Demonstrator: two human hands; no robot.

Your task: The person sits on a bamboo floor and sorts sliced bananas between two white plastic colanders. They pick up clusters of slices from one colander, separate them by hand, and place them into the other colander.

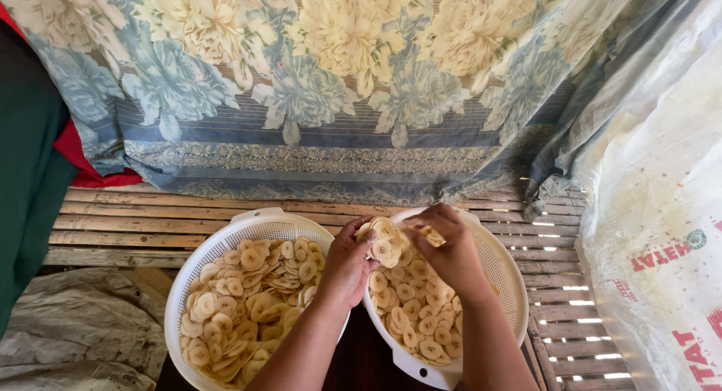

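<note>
Two white perforated plastic baskets stand side by side on a slatted bamboo bench. The left basket is full of pale yellow round slices. The right basket holds more of the same slices. My left hand grips a small stack of slices above the right basket's left rim. My right hand is closed on a slice right beside that stack, over the right basket.
A floral blue and cream cloth hangs behind the bamboo bench. A white woven sack with red print leans at the right. Crumpled grey plastic lies at the lower left. Dark green and red fabric hangs at the left edge.
</note>
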